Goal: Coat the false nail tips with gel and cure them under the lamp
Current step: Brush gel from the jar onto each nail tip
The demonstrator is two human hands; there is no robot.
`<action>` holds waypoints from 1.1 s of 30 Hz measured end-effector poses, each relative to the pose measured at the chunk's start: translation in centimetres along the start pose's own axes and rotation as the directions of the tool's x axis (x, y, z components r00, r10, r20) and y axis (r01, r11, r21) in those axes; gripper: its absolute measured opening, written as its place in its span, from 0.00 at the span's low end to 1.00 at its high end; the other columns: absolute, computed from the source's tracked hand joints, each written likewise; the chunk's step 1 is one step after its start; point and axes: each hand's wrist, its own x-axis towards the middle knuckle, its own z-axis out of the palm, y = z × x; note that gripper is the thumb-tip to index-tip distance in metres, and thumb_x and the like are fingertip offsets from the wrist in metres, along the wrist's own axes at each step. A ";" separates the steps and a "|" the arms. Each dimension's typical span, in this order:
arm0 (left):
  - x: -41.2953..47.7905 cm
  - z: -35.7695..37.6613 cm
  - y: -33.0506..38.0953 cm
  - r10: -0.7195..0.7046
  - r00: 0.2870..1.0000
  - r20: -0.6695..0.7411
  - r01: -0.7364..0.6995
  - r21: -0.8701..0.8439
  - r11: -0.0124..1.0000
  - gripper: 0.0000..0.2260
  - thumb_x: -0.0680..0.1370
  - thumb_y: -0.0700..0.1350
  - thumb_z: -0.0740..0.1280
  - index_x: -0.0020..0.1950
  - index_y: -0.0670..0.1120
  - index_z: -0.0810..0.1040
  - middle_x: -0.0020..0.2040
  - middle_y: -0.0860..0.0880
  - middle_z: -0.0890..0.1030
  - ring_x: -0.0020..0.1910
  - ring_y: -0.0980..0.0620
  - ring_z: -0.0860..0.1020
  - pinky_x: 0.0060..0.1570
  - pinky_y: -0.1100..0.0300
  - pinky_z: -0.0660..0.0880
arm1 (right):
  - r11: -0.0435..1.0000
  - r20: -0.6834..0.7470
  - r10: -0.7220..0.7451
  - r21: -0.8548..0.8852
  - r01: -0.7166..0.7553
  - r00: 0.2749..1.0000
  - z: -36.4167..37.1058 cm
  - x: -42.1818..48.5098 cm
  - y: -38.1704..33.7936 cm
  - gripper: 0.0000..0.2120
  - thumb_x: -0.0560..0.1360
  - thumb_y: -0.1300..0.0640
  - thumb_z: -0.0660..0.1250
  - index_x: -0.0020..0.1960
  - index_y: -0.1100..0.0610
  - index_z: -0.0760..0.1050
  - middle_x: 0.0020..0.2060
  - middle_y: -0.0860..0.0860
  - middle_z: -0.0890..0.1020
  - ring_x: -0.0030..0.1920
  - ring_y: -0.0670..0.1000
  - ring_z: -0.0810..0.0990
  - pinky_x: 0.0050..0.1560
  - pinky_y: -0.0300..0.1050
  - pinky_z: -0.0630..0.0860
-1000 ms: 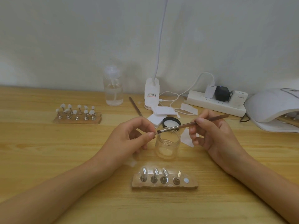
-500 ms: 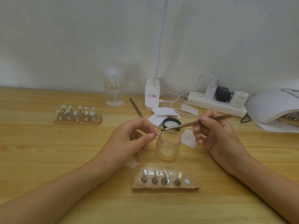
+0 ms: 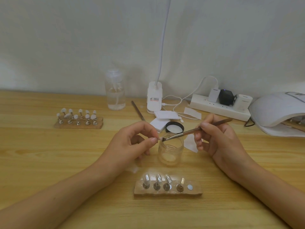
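Pinching 1 nail tip (image 3: 159, 139) in our left hand (image 3: 132, 142) at frame center, we touch it with the brush (image 3: 194, 131) gripped by our right hand (image 3: 219, 139).

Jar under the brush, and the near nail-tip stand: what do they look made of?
Jar: clear glass or hard plastic, glossy; table grain shows through its wall. Near stand: looks like rough wood or cork, matte tan, uneven edges.

light: dim, even; shadows: soft; focus: slightly blurred; edges: bowed
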 end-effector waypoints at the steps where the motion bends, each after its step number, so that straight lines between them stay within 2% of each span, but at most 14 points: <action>1: 0.0 0.0 0.0 -0.004 1.000 -0.001 0.004 -0.001 1.000 0.07 0.77 0.39 0.70 0.43 0.51 0.81 0.38 0.58 0.80 0.33 0.58 0.76 0.32 0.66 0.73 | 1.000 -0.016 0.004 0.007 -0.004 1.000 0.0 0.0 0.0 0.08 0.75 0.56 0.66 0.39 0.57 0.71 0.30 0.53 0.78 0.31 0.48 0.76 0.29 0.38 0.74; 4: -0.1 0.0 0.0 -0.011 1.000 -0.004 0.011 0.000 1.000 0.07 0.77 0.40 0.70 0.43 0.51 0.81 0.39 0.57 0.80 0.34 0.58 0.77 0.32 0.66 0.73 | 0.999 -0.007 -0.009 0.053 0.009 1.000 -0.2 0.0 -0.1 0.09 0.76 0.56 0.67 0.41 0.58 0.70 0.30 0.52 0.77 0.31 0.47 0.76 0.29 0.38 0.74; 7: 0.0 0.0 0.1 -0.008 1.000 -0.007 0.008 0.004 1.000 0.07 0.77 0.39 0.70 0.43 0.51 0.81 0.41 0.56 0.81 0.34 0.58 0.77 0.32 0.66 0.73 | 1.000 0.019 -0.016 0.019 0.016 1.000 -0.1 -0.1 0.0 0.07 0.75 0.57 0.66 0.42 0.59 0.70 0.31 0.53 0.78 0.33 0.48 0.78 0.30 0.38 0.75; 12: 0.0 0.0 0.1 -0.013 1.000 -0.008 0.013 0.005 1.000 0.07 0.77 0.39 0.70 0.43 0.51 0.81 0.41 0.56 0.81 0.34 0.58 0.77 0.32 0.66 0.73 | 1.000 -0.035 -0.006 0.028 0.007 0.999 -0.2 0.0 0.0 0.06 0.74 0.56 0.66 0.38 0.55 0.73 0.31 0.53 0.78 0.32 0.48 0.77 0.30 0.38 0.75; 15: 0.0 0.0 0.1 -0.015 1.000 -0.007 0.016 0.005 1.000 0.08 0.77 0.39 0.70 0.43 0.52 0.81 0.41 0.56 0.81 0.34 0.58 0.77 0.32 0.66 0.73 | 0.999 0.009 -0.026 0.033 0.026 1.000 -0.2 0.0 0.0 0.08 0.77 0.57 0.67 0.40 0.57 0.72 0.31 0.54 0.78 0.32 0.48 0.77 0.30 0.38 0.75; 21: 0.0 0.0 0.1 -0.018 1.000 -0.011 0.018 0.008 1.000 0.07 0.77 0.40 0.71 0.43 0.52 0.81 0.41 0.56 0.81 0.34 0.58 0.77 0.32 0.66 0.73 | 1.000 -0.030 -0.010 0.016 0.010 0.999 -0.2 0.0 0.0 0.07 0.75 0.57 0.67 0.39 0.56 0.72 0.31 0.53 0.78 0.32 0.48 0.77 0.30 0.39 0.75; 26: -0.1 0.0 0.1 -0.025 1.000 -0.012 0.025 0.005 1.000 0.07 0.77 0.39 0.70 0.43 0.51 0.81 0.42 0.55 0.82 0.33 0.58 0.77 0.32 0.66 0.73 | 1.000 0.026 -0.026 -0.008 0.026 0.999 0.0 -0.1 -0.1 0.06 0.75 0.57 0.66 0.41 0.57 0.72 0.32 0.53 0.78 0.33 0.48 0.78 0.31 0.39 0.75; 30: 0.0 0.1 0.1 -0.027 1.000 -0.015 0.027 0.011 1.000 0.07 0.77 0.39 0.71 0.43 0.51 0.81 0.42 0.55 0.82 0.33 0.57 0.77 0.32 0.65 0.73 | 1.000 -0.027 -0.009 0.017 0.009 1.000 0.0 0.0 -0.1 0.08 0.75 0.56 0.68 0.37 0.53 0.74 0.31 0.53 0.78 0.32 0.48 0.77 0.30 0.38 0.75; 33: 0.0 0.1 0.2 -0.033 0.999 -0.017 0.033 0.011 0.999 0.07 0.76 0.39 0.71 0.43 0.51 0.81 0.41 0.55 0.82 0.33 0.57 0.77 0.32 0.65 0.73 | 0.999 0.011 -0.028 0.020 0.028 1.000 0.0 0.0 -0.2 0.07 0.75 0.57 0.66 0.38 0.53 0.74 0.31 0.53 0.78 0.32 0.48 0.77 0.31 0.38 0.75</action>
